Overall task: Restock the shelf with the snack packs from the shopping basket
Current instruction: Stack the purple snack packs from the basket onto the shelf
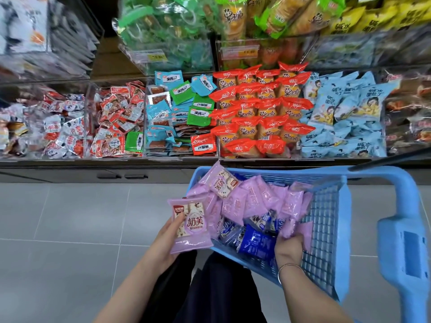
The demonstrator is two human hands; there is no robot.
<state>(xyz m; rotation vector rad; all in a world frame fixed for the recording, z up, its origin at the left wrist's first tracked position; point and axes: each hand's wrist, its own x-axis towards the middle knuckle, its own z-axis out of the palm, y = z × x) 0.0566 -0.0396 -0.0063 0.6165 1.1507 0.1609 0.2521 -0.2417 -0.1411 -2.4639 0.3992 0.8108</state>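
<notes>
While the left hand (163,243) held one pink snack pack (190,226) clear of the blue shopping basket (326,229), most of the restocking looked to be left undone. That pack lay flat across the left palm, the thumb pressed on its near-left corner and the fingers curled out of sight beneath it, so the grip was closed on the pack. It sat just outside the basket's left rim, well short of the shelf bins beyond the fingertips.

The right hand (289,249) was down inside the basket, fingers bent around a crumpled pink wrapper (295,223) at the fingertips. The hold seemed closed, though how firmly could not be told, since the knuckles hid the pads. Just left of those fingers lay a dark blue pack (255,243), touching the heap.

Ahead of both hands the basket was well filled: a heap of pink packs (245,197) with a few blue ones underneath. Judged from that load, only a small share, if any, had reached the shelf.

Beyond the basket, the shelf (163,160) carried clear bins of red-and-white sachets (60,129), teal and green sachets (177,108), orange packs (261,108) and pale blue bags (345,113). No pink packs showed in any bin, and which bin was meant for them could not be told. What remained, by this reckoning, was nearly the whole job: carrying the held pack forward, then emptying the heap.
</notes>
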